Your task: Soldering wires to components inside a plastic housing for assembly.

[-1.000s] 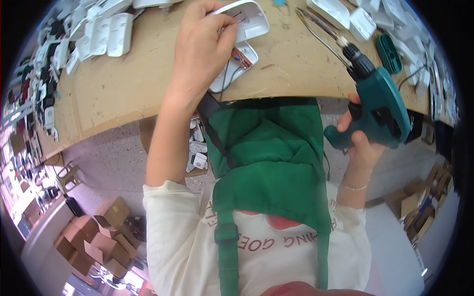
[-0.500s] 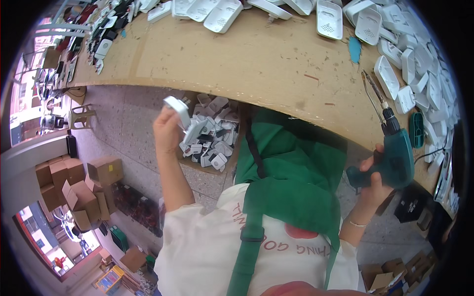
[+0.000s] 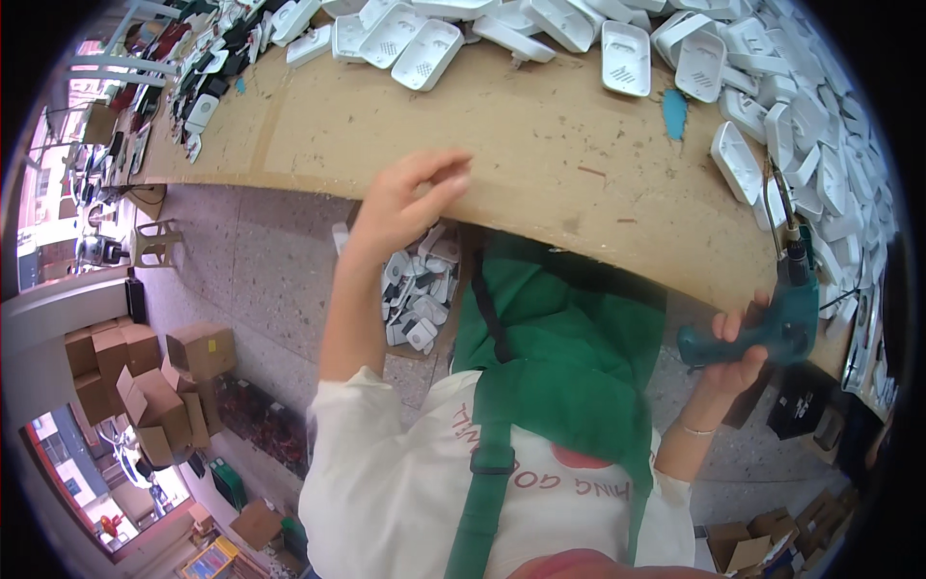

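Note:
My left hand (image 3: 417, 198) is over the near edge of the table (image 3: 502, 125), with nothing in it. Its fingers are slightly bent and stand apart from the thumb. Under that wrist, on the floor, a cardboard box (image 3: 442, 340) holds many small white plastic pieces (image 3: 415, 299), some with dark parts. At the right my right hand (image 3: 738, 343) grips the handle of a green soldering gun (image 3: 789, 314). Its thin tip and feed tube point up, toward the white plastic housings (image 3: 737, 162) on the table's right side.
White housings (image 3: 627, 60) line the far edge and pile up at the right. A blue scrap (image 3: 673, 114) lies by them. Dark and white parts (image 3: 201, 114) heap at the far left. On the floor at left are open cartons (image 3: 159, 391) and a stool (image 3: 156, 243).
My left hand has let go of the white plastic piece it held over the box and moved up and right to the table edge. The soldering gun has swung slightly, its tip further right.

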### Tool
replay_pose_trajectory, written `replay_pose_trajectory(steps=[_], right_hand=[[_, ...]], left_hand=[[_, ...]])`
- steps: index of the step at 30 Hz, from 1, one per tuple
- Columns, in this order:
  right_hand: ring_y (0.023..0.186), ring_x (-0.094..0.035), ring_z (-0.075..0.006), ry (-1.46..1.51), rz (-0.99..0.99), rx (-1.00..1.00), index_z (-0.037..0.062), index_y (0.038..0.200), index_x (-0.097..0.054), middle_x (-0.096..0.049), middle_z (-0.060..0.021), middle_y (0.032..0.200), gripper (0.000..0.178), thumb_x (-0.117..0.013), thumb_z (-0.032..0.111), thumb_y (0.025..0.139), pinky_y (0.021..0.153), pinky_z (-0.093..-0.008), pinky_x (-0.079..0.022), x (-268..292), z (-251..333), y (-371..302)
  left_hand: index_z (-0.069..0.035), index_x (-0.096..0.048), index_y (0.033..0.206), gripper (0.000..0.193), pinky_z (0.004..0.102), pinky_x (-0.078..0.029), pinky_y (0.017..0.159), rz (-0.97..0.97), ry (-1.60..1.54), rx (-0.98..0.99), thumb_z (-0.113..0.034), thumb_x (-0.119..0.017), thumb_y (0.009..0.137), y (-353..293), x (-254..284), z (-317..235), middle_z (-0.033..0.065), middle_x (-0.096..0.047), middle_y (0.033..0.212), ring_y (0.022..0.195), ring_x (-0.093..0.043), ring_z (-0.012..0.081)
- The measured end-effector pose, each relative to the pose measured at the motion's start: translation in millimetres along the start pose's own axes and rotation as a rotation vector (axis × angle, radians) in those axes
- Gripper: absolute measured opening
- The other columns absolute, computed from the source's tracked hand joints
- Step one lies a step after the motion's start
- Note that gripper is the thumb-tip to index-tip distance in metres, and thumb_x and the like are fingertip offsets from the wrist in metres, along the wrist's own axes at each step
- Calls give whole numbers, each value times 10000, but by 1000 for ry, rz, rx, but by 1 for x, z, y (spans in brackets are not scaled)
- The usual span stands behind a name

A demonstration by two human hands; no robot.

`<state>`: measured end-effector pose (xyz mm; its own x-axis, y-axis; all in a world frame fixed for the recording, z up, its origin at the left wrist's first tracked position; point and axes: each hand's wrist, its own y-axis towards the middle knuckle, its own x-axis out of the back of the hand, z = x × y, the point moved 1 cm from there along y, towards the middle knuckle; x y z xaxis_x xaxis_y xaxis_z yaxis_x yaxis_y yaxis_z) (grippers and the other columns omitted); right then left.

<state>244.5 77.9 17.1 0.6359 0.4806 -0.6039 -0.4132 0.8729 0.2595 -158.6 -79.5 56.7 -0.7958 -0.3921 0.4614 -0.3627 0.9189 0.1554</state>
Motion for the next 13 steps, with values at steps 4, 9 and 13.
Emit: replay_pose_trajectory(steps=[4,9,13], right_hand=[[808,-540,-146,130,63,-54,-4,1338,-401,-533,-43,1250,804,-772,394,747,799,-371,-468,1,-15,13],[960,-526,-183,322,208,-110,108,1377,-394,-451,-39,1383,703,-721,348,803,1049,-488,-353,11,-41,27],[1069,-534,-207,392,332,-100,141,1380,-404,-441,-36,1399,656,-694,354,832,1088,-559,-270,10,-46,39]], left_hand=[[-10,-640,1030,201,305,-492,729,-277,260,-217,-101,-620,851,58,-10,8,105,-611,969,860,-605,204],[-34,-625,1065,224,311,-500,735,-617,348,-121,-112,-618,855,82,38,52,113,-596,1018,862,-597,208],[-113,-523,1293,424,252,-455,898,-763,198,112,-208,-620,892,84,115,127,127,-531,1280,1087,-577,251]])
